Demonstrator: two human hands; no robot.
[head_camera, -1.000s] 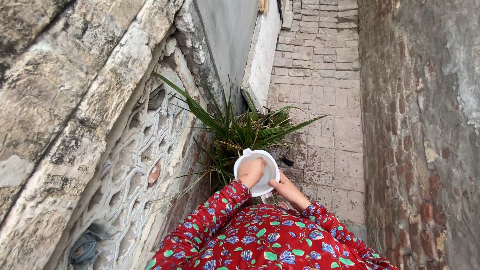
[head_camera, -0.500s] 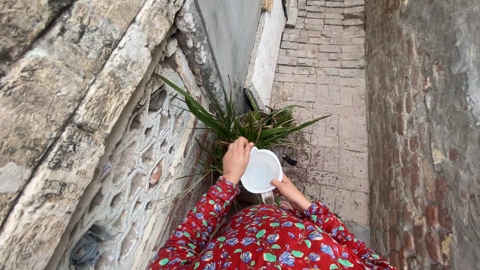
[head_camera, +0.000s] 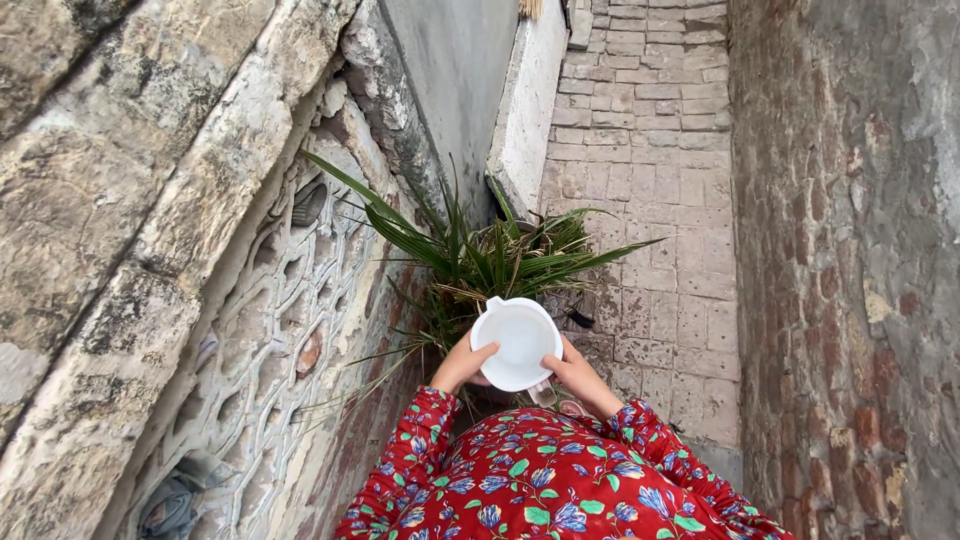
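Note:
A white plastic jug (head_camera: 516, 340) with a small spout at its far rim is held over a spiky green plant (head_camera: 480, 255) that grows at the foot of the left wall. My left hand (head_camera: 463, 366) cups the jug's left side from below. My right hand (head_camera: 574, 372) grips its right side near the handle. Both arms wear red sleeves with a blue and green flower print. The jug's inside looks pale; I cannot tell whether it holds water.
A weathered stone wall with a carved lattice panel (head_camera: 290, 300) rises on the left. A rough brick wall (head_camera: 850, 260) stands on the right. Between them runs a narrow brick-paved path (head_camera: 650, 150). A white plastered ledge (head_camera: 525, 110) lies behind the plant.
My left hand came off the jug's top, reached toward the plant leaves, then dropped back under the jug's left side. The jug stayed nearly in place.

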